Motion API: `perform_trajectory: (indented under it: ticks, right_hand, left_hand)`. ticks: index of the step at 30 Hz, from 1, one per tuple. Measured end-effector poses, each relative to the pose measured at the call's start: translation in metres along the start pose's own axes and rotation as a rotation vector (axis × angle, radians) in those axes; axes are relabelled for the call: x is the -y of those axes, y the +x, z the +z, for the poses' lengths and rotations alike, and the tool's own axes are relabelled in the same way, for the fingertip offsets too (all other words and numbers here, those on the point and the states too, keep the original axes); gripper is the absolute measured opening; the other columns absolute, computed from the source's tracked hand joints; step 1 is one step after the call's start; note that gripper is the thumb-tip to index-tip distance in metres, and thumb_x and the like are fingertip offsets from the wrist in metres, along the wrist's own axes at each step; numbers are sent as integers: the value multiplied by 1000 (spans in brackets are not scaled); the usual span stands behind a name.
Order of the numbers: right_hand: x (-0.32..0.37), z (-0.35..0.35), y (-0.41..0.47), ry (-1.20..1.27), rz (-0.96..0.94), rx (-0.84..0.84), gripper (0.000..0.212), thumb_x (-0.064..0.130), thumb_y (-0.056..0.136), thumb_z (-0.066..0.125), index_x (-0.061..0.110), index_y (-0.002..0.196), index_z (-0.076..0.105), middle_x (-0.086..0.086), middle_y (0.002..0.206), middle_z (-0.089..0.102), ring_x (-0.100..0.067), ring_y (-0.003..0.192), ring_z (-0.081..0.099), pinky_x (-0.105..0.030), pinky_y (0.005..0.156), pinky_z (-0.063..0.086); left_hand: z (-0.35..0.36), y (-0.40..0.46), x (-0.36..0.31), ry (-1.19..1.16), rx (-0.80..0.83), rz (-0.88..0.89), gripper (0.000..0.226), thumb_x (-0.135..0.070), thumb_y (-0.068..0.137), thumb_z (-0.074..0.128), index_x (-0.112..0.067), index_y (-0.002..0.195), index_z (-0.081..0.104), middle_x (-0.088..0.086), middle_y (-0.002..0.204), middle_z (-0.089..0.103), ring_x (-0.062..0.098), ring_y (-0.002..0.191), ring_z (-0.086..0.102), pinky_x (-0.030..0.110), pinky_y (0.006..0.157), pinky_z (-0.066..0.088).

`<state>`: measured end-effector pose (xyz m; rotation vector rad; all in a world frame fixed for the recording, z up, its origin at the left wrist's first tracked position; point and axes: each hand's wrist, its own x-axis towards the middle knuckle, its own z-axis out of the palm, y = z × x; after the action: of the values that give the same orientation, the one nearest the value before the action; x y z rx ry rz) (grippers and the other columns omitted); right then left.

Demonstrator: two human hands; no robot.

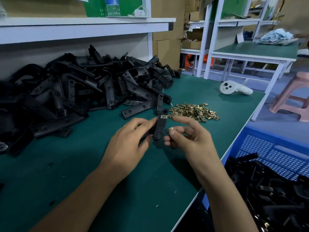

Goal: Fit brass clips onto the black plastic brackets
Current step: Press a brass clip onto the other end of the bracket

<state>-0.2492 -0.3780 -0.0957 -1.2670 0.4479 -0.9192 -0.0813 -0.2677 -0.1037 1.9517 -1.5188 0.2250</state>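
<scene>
Both hands meet over the green worktop (83,173), just in front of the parts. The left hand (128,139) grips a black plastic bracket (160,127), its fingers curled round the lower part and its index finger lying along the left edge near the top. The bracket stands nearly upright, tilted a little to the right, with a round boss showing low down between the two hands. One brass clip (162,116) already sits on the bracket's upper end, just under a round socket at the tip.

The right hand (187,139) is just to the right of the bracket. Its thumb and bent fingers pinch a small brass piece (171,128), seemingly another clip, though it is too small to be sure, while its index finger stretches out toward the fitted clip, close to it; whether it touches cannot be told. A ring shows on the left hand.

Just behind the right hand lies a loose heap of brass clips (194,111) on the worktop. To the left and behind spreads a large pile of black brackets (80,91), reaching back to the white shelf (83,29) above the worktop. A white handheld controller (235,88) lies farther back on the right, well apart from the clips. Beside the worktop's right edge stands a blue perforated crate (270,151) holding more black brackets, some with brass clips on them. A pink stool (296,99) stands on the floor beyond.
</scene>
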Motion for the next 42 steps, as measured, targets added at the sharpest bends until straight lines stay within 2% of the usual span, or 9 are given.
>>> perform_trajectory:
  ticks: [3,7,12,16,20,25,31,38,42]
  right_hand:
    - [-2,2,0,36,7,-16,14,-6,90,72,-7,101,63,-17,78,69,-27,71,73,-33,69,62]
    - [0,-2,1,23,34,-17,7,-3,84,77,-3,90,73,-22,80,74,-26,71,73,-30,72,62]
    - [0,-3,0,116,115,40,11,-5,84,74,-4,95,75,-22,85,76,-26,77,74,-29,74,62]
    - [4,-5,1,156,178,66,30,3,75,79,-5,102,68,-23,84,74,-27,75,75,-31,70,63]
    - [5,-5,0,162,197,90,28,5,74,80,-2,99,68,-26,86,74,-27,74,75,-31,68,62]
    - [7,-8,0,229,210,68,29,0,76,80,-6,101,68,-22,81,72,-27,74,74,-32,69,62]
    - [9,-7,0,209,213,49,35,6,73,84,-7,101,68,-26,82,68,-27,73,74,-32,68,62]
    - [9,-5,-1,160,209,81,32,6,70,85,-3,95,69,-24,79,72,-25,68,74,-30,64,61]
    - [8,-6,0,170,197,56,32,4,72,84,-5,98,68,-25,80,71,-26,69,73,-31,66,62]
  left_hand:
    - [-1,0,-1,30,-33,15,52,-27,101,59,-42,149,47,-22,130,51,12,115,56,44,92,53]
    - [-1,1,-1,89,-61,-1,51,-23,103,59,-37,151,48,-16,132,52,14,118,52,44,95,50]
    - [-1,0,-2,103,-61,34,53,-22,102,61,-37,151,48,-15,132,51,14,118,52,42,95,50]
    - [-1,0,-1,80,-66,51,54,-20,101,63,-37,151,49,-16,132,51,14,118,53,43,94,51]
    - [0,0,-1,21,-68,76,56,-20,100,63,-41,150,48,-20,131,51,10,120,52,40,95,52]
    - [2,0,5,-15,-129,42,57,-21,99,65,-43,149,48,-23,130,49,8,121,52,38,92,54]
    - [3,1,8,-16,-135,44,57,-21,99,64,-43,149,47,-23,130,48,7,120,51,38,93,53]
    - [5,1,9,-4,-131,67,59,-21,98,67,-44,149,48,-25,130,48,6,119,51,36,91,53]
    - [5,2,11,-32,-164,47,57,-22,99,65,-46,148,48,-24,128,48,5,118,53,35,91,53]
